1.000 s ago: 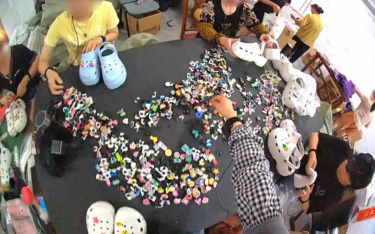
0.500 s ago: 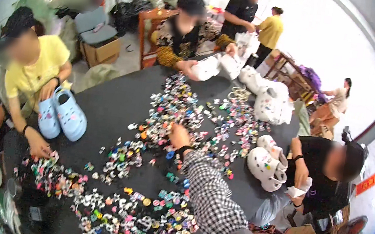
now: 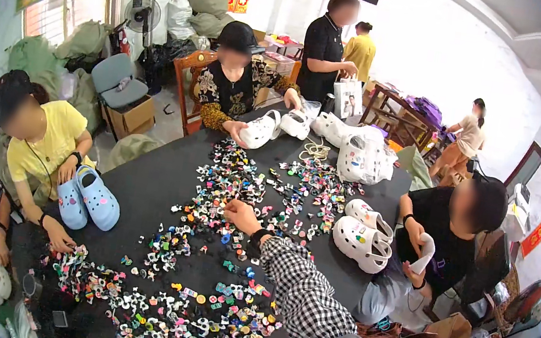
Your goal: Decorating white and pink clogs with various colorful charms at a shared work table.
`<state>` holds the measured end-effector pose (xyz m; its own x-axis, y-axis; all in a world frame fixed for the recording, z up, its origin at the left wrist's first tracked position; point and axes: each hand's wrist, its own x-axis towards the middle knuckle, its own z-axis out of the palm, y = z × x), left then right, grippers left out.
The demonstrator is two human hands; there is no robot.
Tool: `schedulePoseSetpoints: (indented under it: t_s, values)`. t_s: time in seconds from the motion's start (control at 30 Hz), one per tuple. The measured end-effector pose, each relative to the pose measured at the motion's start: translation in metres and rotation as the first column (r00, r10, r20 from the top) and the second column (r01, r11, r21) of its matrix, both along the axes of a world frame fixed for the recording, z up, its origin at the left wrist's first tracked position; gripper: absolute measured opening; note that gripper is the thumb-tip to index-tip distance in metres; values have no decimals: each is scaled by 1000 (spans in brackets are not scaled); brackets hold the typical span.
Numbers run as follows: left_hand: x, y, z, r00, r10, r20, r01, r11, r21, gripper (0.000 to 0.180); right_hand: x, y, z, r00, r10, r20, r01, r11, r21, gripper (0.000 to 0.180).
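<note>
My right hand (image 3: 242,215), in a black-and-white checked sleeve (image 3: 305,291), reaches over the dark table (image 3: 137,181). Its bent fingers come together just above a heap of small colourful shoe charms (image 3: 223,183); whatever they hold is too small to make out. More charms (image 3: 193,324) lie spread closer to me. Right of my hand stands a pair of white clogs (image 3: 363,241) with a few charms on them. My left hand is out of view.
At the left, a person in yellow touches the charms beside blue clogs (image 3: 90,197). Across the table, another person handles white clogs (image 3: 261,129), near a clear bag of white clogs (image 3: 363,158). A person at right holds a white item (image 3: 423,253).
The view has tilted up, showing more of the room. My right hand stays over the same heap with its fingers drawn in. The person across has shifted the white clogs slightly.
</note>
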<state>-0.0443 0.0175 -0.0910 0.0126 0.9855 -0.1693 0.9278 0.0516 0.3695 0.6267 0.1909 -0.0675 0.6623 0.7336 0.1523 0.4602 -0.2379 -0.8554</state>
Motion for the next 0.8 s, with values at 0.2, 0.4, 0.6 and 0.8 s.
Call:
schedulePoseSetpoints:
  t_s: [0.2,0.4,0.6,0.8]
  values:
    - [-5,-2,6,967,-187,-172,216,963,165,31,-34,-54,69,927,185,-326,-146,979,142,19]
    - [-10,10,-19,960,-271,63,252,942,221,31,-73,-128,148,815,311,-489,-196,942,272,16]
    - [-2,14,-10,938,-342,53,316,909,271,32,-116,-217,197,820,274,-502,-189,958,214,20]
    - [-79,45,-205,190,237,953,-32,971,-235,57,-166,-270,175,709,433,-557,-460,882,100,28]
